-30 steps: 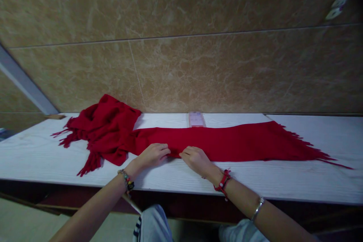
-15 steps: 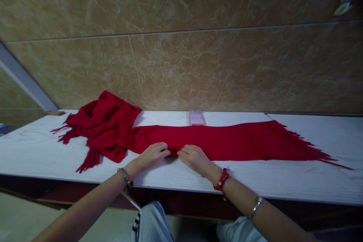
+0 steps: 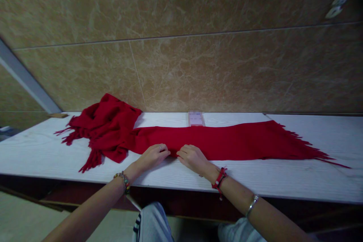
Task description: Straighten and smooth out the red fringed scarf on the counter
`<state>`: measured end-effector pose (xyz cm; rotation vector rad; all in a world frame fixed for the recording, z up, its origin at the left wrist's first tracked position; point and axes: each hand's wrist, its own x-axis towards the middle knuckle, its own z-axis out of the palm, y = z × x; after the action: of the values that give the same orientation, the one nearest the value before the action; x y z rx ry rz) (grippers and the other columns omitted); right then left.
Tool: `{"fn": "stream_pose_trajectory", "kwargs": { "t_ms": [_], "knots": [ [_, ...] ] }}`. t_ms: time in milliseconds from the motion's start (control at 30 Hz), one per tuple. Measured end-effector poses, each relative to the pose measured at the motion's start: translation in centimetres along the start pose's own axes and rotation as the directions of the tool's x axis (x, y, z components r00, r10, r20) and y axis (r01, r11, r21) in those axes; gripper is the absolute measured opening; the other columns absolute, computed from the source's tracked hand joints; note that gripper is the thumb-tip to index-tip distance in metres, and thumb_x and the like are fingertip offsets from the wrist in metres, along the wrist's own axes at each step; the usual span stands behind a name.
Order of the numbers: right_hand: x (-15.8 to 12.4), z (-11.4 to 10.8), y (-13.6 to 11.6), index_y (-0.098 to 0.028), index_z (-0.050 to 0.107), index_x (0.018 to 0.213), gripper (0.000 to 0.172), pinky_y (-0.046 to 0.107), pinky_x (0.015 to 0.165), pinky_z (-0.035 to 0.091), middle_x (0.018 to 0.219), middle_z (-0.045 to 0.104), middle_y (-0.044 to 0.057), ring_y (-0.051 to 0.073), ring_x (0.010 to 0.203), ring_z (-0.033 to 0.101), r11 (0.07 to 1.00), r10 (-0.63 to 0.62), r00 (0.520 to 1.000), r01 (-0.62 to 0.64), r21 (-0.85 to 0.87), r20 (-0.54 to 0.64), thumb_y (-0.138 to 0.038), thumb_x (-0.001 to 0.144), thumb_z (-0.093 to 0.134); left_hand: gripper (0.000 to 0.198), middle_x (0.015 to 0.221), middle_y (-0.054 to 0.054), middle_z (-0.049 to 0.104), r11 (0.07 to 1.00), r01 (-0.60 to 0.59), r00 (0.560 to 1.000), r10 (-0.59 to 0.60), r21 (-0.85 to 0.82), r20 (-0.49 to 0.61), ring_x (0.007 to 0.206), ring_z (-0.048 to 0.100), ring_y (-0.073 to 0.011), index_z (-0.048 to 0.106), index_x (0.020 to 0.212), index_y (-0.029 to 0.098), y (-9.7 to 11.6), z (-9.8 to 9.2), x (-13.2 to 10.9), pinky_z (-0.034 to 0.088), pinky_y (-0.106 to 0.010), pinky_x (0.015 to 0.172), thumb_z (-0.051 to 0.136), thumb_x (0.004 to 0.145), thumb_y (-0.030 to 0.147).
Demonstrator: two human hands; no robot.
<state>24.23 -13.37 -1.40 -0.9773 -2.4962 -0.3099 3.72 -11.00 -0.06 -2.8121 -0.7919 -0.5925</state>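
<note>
Here the left hand (image 3: 153, 155) and right hand (image 3: 193, 157) pinch the red scarf (image 3: 241, 140) midway.

Single head-worn view, looking forward and down across a white table (image 3: 42, 155) toward a brown marble wall (image 3: 198, 72) close behind. Near, with red scarf (image 3: 227, 143) mid-frame, left hand (image 3: 153, 155) and right hand (image 3: 193, 157) reaching in from the bottom edge.

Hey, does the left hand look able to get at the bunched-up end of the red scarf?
Probably yes. The left hand rests on the near edge of the red scarf, and its bunched end lies close by to that hand's left on the white tabletop, with nothing between.
</note>
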Motion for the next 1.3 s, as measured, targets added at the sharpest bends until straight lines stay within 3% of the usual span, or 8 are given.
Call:
{"fn": "stream_pose_trajectory", "kwargs": {
  "t_ms": [133, 333, 500, 800, 933, 1133, 1300],
  "knots": [
    [0.6, 0.3, -0.2, -0.017, 0.058, 0.078, 0.009, 0.026, 0.067, 0.036, 0.076, 0.06, 0.002, 0.014, 0.074, 0.051, 1.0, -0.01, 1.0, 0.01, 0.009, 0.009, -0.019, 0.083, 0.051, 0.025, 0.068, -0.002, 0.053, 0.999, -0.004, 1.0, 0.005, 0.042, -0.013, 0.063, 0.047, -0.0106, 0.059, 0.072, 0.015, 0.0, 0.0, -0.2, 0.038, -0.021, 0.058, 0.039, 0.087, 0.018],
    [0.9, 0.7, -0.4, -0.016, 0.056, 0.071, 0.014, 0.026, 0.065, 0.035, 0.072, 0.058, 0.001, 0.014, 0.068, 0.049, 1.0, 0.006, 1.0, -0.006, -0.019, 0.017, -0.013, 0.083, 0.049, 0.015, 0.076, -0.004, 0.057, 0.999, 0.032, 0.998, -0.032, 0.013, -0.053, 0.071, 0.051, -0.0122, 0.061, 0.086, 0.016, -0.6, 0.5, -0.8, 0.041, -0.022, 0.064, 0.046, 0.084, 0.02],
    [0.6, 0.3, -0.4, -0.017, 0.057, 0.073, 0.011, 0.027, 0.065, 0.034, 0.074, 0.058, 0.001, 0.014, 0.071, 0.048, 0.999, -0.043, 0.999, 0.043, -0.012, 0.018, -0.014, 0.082, 0.051, 0.016, 0.073, -0.003, 0.056, 1.0, 0.013, 0.999, -0.012, 0.005, -0.04, 0.068, 0.049, -0.0122, 0.063, 0.082, 0.017, -0.7, 0.7, -1.0, 0.04, -0.022, 0.063, 0.047, 0.082, 0.015],
    [0.6, 0.3, -0.1, -0.018, 0.062, 0.084, 0.011, 0.026, 0.065, 0.034, 0.078, 0.059, 0.002, 0.013, 0.073, 0.047, 0.994, -0.082, 0.996, 0.083, 0.07, -0.026, -0.015, 0.082, 0.052, 0.019, 0.075, -0.004, 0.052, 0.987, -0.05, 0.998, 0.053, 0.152, -0.016, 0.071, 0.046, -0.0137, 0.061, 0.083, 0.016, -1.2, -0.1, -2.0, 0.039, -0.026, 0.069, 0.042, 0.083, 0.011],
    [0.6, 0.3, -0.1, -0.018, 0.063, 0.081, 0.013, 0.026, 0.064, 0.033, 0.077, 0.059, 0.002, 0.013, 0.071, 0.047, 0.993, -0.091, 0.995, 0.093, 0.076, -0.04, -0.017, 0.084, 0.05, 0.022, 0.074, -0.003, 0.051, 0.982, -0.001, 1.0, 0.001, 0.186, 0.004, 0.071, 0.046, -0.0135, 0.06, 0.081, 0.015, -1.4, -0.6, -2.9, 0.039, -0.025, 0.068, 0.039, 0.086, 0.013],
    [0.6, 0.0, -0.1, -0.018, 0.063, 0.082, 0.011, 0.026, 0.066, 0.033, 0.079, 0.059, 0.002, 0.013, 0.073, 0.047, 0.989, -0.113, 0.994, 0.112, 0.095, 0.004, -0.016, 0.083, 0.052, 0.021, 0.083, -0.004, 0.053, 0.989, 0.048, 0.99, -0.066, 0.137, 0.127, 0.074, 0.048, -0.012, 0.059, 0.089, 0.016, -1.7, -1.2, -3.4, 0.041, -0.022, 0.067, 0.038, 0.087, 0.012],
    [0.4, 0.0, -0.1, -0.018, 0.062, 0.086, 0.013, 0.026, 0.069, 0.035, 0.082, 0.059, 0.003, 0.014, 0.076, 0.048, 0.993, -0.063, 0.998, 0.061, 0.102, 0.01, -0.015, 0.084, 0.049, 0.025, 0.088, -0.007, 0.056, 0.954, 0.071, 0.987, -0.11, 0.292, 0.12, 0.081, 0.051, -0.0166, 0.059, 0.094, 0.015, -2.7, -1.9, -4.0, 0.044, -0.029, 0.073, 0.039, 0.083, 0.005]
  ]
}}
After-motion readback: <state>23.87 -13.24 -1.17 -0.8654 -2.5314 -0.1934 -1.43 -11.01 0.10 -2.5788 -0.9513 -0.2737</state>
